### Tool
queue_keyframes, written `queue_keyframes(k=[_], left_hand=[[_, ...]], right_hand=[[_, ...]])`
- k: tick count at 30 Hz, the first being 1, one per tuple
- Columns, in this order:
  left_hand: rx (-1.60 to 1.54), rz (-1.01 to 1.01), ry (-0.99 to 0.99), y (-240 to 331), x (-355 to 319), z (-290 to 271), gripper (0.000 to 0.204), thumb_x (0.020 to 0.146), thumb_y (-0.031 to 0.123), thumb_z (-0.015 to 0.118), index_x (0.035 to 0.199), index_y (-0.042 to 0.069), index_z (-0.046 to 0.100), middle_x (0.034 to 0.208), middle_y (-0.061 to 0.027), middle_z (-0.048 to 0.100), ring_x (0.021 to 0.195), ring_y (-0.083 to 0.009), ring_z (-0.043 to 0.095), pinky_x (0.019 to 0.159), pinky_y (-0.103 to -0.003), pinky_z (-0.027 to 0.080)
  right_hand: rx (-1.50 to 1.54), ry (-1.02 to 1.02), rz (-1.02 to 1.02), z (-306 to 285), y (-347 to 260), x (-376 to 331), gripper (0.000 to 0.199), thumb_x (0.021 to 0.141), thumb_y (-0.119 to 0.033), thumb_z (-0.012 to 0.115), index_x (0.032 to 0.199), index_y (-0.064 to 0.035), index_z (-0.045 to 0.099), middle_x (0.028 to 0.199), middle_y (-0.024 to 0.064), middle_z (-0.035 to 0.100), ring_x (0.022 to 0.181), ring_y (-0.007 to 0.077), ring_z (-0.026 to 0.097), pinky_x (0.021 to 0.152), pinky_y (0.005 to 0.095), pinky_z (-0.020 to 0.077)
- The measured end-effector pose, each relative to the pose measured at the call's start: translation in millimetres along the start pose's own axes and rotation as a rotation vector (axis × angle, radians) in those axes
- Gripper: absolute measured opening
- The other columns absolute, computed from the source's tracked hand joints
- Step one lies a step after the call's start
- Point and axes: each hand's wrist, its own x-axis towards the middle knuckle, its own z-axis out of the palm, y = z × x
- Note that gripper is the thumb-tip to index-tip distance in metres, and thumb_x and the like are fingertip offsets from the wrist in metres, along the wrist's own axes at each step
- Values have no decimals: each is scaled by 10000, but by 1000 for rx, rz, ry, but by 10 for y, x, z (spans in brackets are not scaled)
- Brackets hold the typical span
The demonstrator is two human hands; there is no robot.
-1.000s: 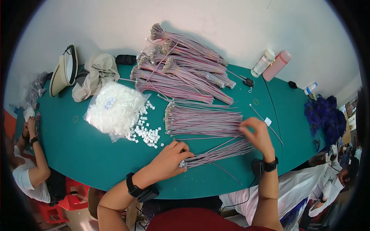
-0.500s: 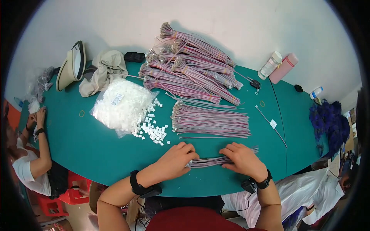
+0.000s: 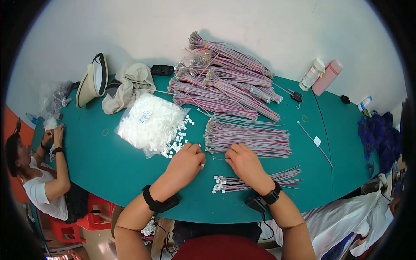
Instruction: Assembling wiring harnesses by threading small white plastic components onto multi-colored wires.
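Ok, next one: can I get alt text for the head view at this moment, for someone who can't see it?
Seen from above, a person's left hand and right hand meet over a green table, the left pinching a small white connector. A wire bundle tipped with connectors lies under the right wrist; loose wires, a bag of connectors and stacked bundles sit beyond.

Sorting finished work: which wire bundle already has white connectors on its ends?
The small bundle nearest the person, under the right hand; white connectors tip its left ends, unlike the others.

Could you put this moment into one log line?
left hand: pinching small white plastic connector | right hand: holding thin wire end | finished pink-grey wire bundle: under right wrist
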Motion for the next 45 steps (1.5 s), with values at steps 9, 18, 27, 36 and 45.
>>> queue_keyframes(k=[9, 18, 27, 36, 45], left_hand=[[-1017, -288, 49, 140, 47, -83, 147, 813, 19, 726, 951, 12, 677, 776, -25, 679, 716, -95, 642, 677, -230, 510], [-1244, -346, -13, 231, 63, 163, 144, 888, 88, 688, 1001, -1, 681, 796, -1, 652, 724, -57, 595, 650, -207, 472], [-1231, -335, 29, 171, 44, 239, 143, 930, 120, 648, 983, -8, 685, 803, 2, 634, 694, -59, 551, 633, -209, 453], [-1223, -292, 75, 210, 24, 299, 133, 925, 120, 658, 970, 3, 703, 829, -8, 626, 695, -57, 544, 614, -210, 441], [-947, -232, 99, 293, 13, 277, 116, 906, 87, 672, 976, 0, 701, 851, -17, 636, 673, -49, 554, 591, -200, 445]], right_hand=[[397, 157, 37, -261, -45, -125, 113, 827, -9, 671, 931, -7, 629, 869, 90, 649, 737, 243, 628, 643, 300, 504], [522, 320, 58, -201, -113, -196, 116, 817, 9, 709, 922, -8, 663, 846, 88, 674, 655, 154, 633, 559, 249, 495], [713, 268, 166, -210, -119, -194, 120, 835, -21, 703, 947, -7, 664, 832, 89, 666, 622, 154, 606, 522, 272, 477], [670, 202, 159, -209, -100, -197, 117, 837, -40, 708, 945, -10, 676, 807, 83, 670, 592, 149, 599, 501, 276, 459], [648, 160, 208, -170, -195, -172, 70, 834, -32, 711, 892, 1, 690, 791, 63, 674, 618, 104, 585, 525, 220, 444]])
